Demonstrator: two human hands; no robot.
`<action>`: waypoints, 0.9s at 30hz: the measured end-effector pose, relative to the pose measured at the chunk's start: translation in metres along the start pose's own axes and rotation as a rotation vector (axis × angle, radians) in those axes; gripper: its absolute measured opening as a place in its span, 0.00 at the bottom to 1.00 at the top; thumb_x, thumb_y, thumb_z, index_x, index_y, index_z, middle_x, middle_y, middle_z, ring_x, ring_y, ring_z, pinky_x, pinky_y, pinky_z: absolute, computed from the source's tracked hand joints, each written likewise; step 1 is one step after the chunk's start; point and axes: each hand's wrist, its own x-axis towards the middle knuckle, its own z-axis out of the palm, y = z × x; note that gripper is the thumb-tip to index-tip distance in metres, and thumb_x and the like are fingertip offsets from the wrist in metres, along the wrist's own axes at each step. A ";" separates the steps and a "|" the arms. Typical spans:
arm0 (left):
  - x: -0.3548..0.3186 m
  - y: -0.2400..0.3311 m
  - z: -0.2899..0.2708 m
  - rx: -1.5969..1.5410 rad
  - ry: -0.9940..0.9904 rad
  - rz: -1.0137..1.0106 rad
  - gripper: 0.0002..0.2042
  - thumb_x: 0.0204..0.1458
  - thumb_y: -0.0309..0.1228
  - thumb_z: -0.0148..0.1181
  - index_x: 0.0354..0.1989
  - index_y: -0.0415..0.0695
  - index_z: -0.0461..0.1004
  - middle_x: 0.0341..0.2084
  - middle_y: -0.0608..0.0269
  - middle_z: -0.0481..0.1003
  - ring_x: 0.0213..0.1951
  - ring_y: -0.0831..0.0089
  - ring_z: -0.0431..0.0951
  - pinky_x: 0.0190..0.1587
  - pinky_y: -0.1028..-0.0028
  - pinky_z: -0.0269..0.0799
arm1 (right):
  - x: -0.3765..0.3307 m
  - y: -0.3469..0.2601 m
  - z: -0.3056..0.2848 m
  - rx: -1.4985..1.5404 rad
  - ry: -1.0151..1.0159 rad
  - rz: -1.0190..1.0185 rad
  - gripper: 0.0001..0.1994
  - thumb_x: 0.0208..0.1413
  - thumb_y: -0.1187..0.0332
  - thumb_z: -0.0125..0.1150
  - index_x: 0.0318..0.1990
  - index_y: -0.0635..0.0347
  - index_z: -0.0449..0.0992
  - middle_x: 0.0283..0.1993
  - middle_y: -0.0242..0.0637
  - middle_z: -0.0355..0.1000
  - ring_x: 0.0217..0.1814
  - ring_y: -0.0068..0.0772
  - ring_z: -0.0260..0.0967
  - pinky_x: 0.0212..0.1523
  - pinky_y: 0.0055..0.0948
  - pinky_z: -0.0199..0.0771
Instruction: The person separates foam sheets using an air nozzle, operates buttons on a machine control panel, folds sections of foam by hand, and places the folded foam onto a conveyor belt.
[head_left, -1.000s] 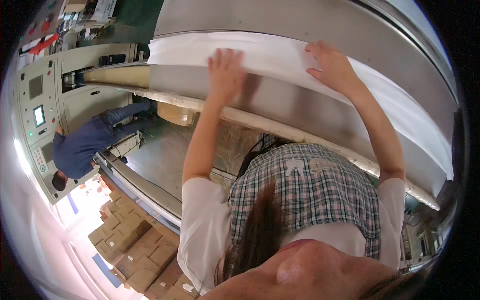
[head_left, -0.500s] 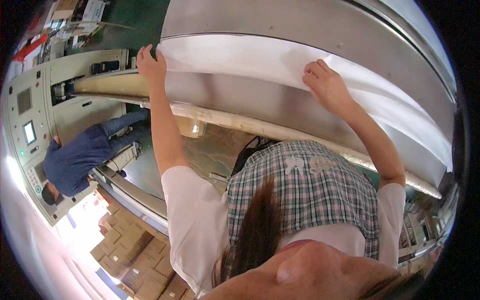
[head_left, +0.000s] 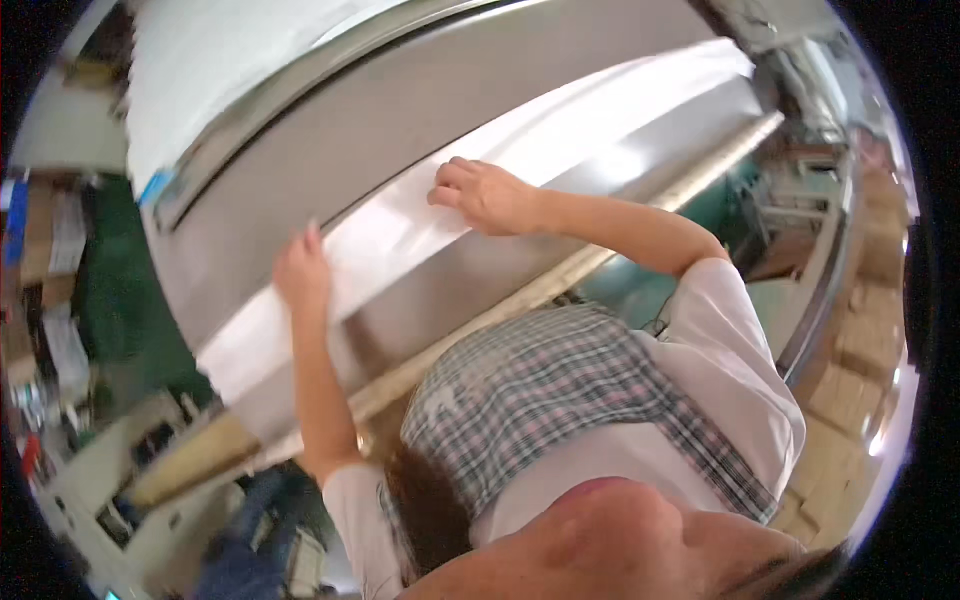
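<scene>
A long white sheet [head_left: 420, 225] lies across a wide grey metal roller surface [head_left: 400, 120] that runs diagonally through the head view. My left hand [head_left: 302, 272] rests flat on the sheet's lower left part, fingers pointing up. My right hand [head_left: 485, 193] presses on the sheet farther right and higher, fingers spread and slightly curled. Neither hand wraps around anything. My plaid apron [head_left: 570, 390] and white sleeves fill the lower middle.
A pale wooden bar [head_left: 520, 300] runs along under the grey surface. Stacked cardboard boxes [head_left: 865, 340] sit at the right. A person in blue [head_left: 250, 540] is at the lower left near beige machine parts. The floor is green [head_left: 110, 290].
The view has swung and tilted strongly. My left hand has come in from the sheet's far left end toward the middle; my right hand stays pressed on the sheet.
</scene>
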 end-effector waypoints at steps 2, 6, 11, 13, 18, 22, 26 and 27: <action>-0.020 -0.011 -0.001 0.059 0.058 0.106 0.19 0.54 0.39 0.42 0.22 0.37 0.71 0.22 0.45 0.72 0.26 0.48 0.70 0.31 0.57 0.64 | -0.024 0.014 -0.015 0.018 -0.049 0.093 0.23 0.33 0.77 0.56 0.44 0.58 0.64 0.43 0.42 0.59 0.48 0.42 0.58 0.43 0.36 0.66; -0.069 -0.068 -0.018 -0.049 -0.004 -0.026 0.15 0.54 0.34 0.41 0.26 0.36 0.71 0.24 0.44 0.71 0.29 0.51 0.71 0.33 0.60 0.64 | -0.076 0.060 -0.046 -0.060 -0.013 0.219 0.26 0.31 0.78 0.58 0.45 0.56 0.62 0.42 0.41 0.58 0.47 0.40 0.60 0.36 0.33 0.71; -0.092 -0.171 -0.062 0.472 -0.090 -0.244 0.10 0.52 0.31 0.43 0.29 0.38 0.69 0.27 0.49 0.70 0.32 0.52 0.69 0.31 0.55 0.63 | -0.102 0.126 -0.079 -0.126 0.011 0.256 0.26 0.30 0.77 0.59 0.44 0.54 0.63 0.41 0.39 0.59 0.44 0.40 0.62 0.35 0.33 0.71; -0.083 -0.121 -0.069 0.672 -0.030 -0.476 0.13 0.53 0.36 0.43 0.36 0.41 0.70 0.33 0.53 0.71 0.38 0.54 0.70 0.37 0.57 0.65 | -0.116 0.145 -0.093 -0.211 -0.021 0.276 0.26 0.29 0.77 0.60 0.44 0.54 0.63 0.42 0.39 0.58 0.44 0.40 0.61 0.35 0.32 0.71; -0.092 -0.141 -0.013 0.528 0.075 -0.095 0.20 0.55 0.46 0.35 0.48 0.51 0.67 0.47 0.57 0.67 0.52 0.57 0.61 0.50 0.56 0.58 | -0.139 0.180 -0.111 -0.213 -0.062 0.229 0.30 0.31 0.77 0.60 0.49 0.52 0.63 0.43 0.38 0.58 0.46 0.38 0.61 0.35 0.33 0.71; -0.082 -0.061 -0.007 0.496 -0.065 -0.591 0.26 0.54 0.54 0.29 0.52 0.55 0.65 0.57 0.60 0.57 0.60 0.55 0.50 0.52 0.42 0.48 | -0.184 0.229 -0.135 -0.360 -0.070 0.418 0.27 0.37 0.76 0.56 0.50 0.50 0.63 0.45 0.38 0.59 0.46 0.39 0.62 0.38 0.34 0.71; -0.078 -0.053 -0.004 0.531 -0.074 -0.664 0.27 0.53 0.56 0.29 0.53 0.55 0.64 0.58 0.59 0.54 0.61 0.53 0.47 0.52 0.39 0.46 | -0.256 0.329 -0.158 -0.584 0.240 0.705 0.29 0.33 0.79 0.56 0.50 0.47 0.65 0.45 0.37 0.60 0.46 0.39 0.63 0.40 0.37 0.70; -0.077 -0.046 -0.005 0.532 -0.073 -0.670 0.27 0.53 0.56 0.29 0.53 0.55 0.64 0.58 0.59 0.54 0.61 0.53 0.47 0.52 0.39 0.46 | -0.269 0.347 -0.166 -0.660 0.298 0.806 0.28 0.33 0.79 0.55 0.48 0.47 0.65 0.45 0.37 0.61 0.45 0.40 0.64 0.41 0.38 0.69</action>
